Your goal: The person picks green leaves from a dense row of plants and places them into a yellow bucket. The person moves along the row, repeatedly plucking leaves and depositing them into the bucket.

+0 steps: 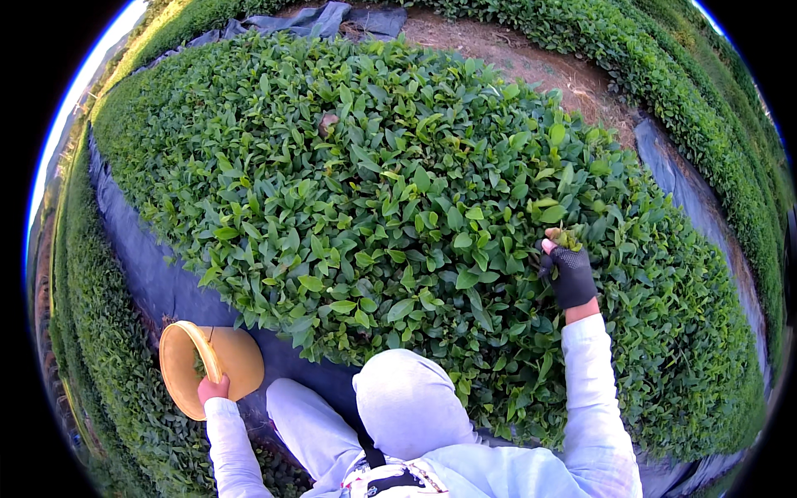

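Note:
My left hand (pixel 213 388), ungloved, grips a yellow plastic bucket (pixel 240 361) at its rim or handle; which of the two is hard to tell. The bucket leans over with its mouth facing left, and a few green leaves (pixel 199 364) show inside. My right hand (pixel 568 271) wears a black fingerless glove and reaches into the top of a dense, trimmed tea hedge (pixel 398 211). Picked green leaves (pixel 568 239) are bunched in its fingers. Blurred leaves stand just beyond the fingertips.
Dark ground-cover sheeting (pixel 168 267) runs along the hedge's left side and again on the right (pixel 672 168). Bare soil (pixel 548 75) lies beyond the hedge. Neighbouring hedge rows (pixel 716 112) flank both sides. My knees (pixel 411 398) press close to the near hedge edge.

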Available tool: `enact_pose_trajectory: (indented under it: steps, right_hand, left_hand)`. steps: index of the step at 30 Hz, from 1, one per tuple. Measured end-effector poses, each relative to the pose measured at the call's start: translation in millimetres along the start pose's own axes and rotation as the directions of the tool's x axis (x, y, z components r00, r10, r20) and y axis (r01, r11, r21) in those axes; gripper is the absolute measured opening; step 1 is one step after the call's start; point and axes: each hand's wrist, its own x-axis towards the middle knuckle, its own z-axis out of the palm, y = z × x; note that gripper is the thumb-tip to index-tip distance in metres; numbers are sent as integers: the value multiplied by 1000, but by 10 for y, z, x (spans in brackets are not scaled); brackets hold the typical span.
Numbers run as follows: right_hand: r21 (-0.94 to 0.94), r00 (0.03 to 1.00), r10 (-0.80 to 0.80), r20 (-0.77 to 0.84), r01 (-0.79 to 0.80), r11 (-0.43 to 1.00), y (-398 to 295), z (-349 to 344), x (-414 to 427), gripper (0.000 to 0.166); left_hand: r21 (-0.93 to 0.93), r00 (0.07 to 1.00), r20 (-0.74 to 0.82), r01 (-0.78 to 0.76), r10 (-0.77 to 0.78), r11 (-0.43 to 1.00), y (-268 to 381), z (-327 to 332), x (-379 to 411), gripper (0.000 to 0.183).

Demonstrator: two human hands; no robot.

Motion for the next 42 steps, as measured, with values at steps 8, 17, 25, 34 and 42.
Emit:
enact_pose_trajectory:
  steps: [8, 17, 25, 34, 42]
  right_hand:
    - [251, 998, -54, -22, 58, 966, -653, 11, 380, 13]
    - [174, 945, -83, -316, 143, 974, -788, -80, 523, 12]
    - [-122, 954, -205, -221, 181, 976, -551, 239, 1073, 17]
    - [-988, 879, -461, -121, -59, 145, -497, 222, 1585, 30]
    - [-995, 879, -467, -91, -67, 67, -624, 238, 1648, 36]
  left_hand:
    - [-49, 1000, 13, -25, 26, 998, -10, 62, 15, 35]
    - [-58, 999, -19, -50, 49, 997, -49, 100, 2, 34]
    - [-12, 998, -39, -43, 42, 999, 18, 1, -45, 32]
    - [-10, 996, -60, -61, 60, 998, -86, -15, -64, 31]
    - [-36, 995, -59, -79, 77, 996, 67, 22, -46, 30]
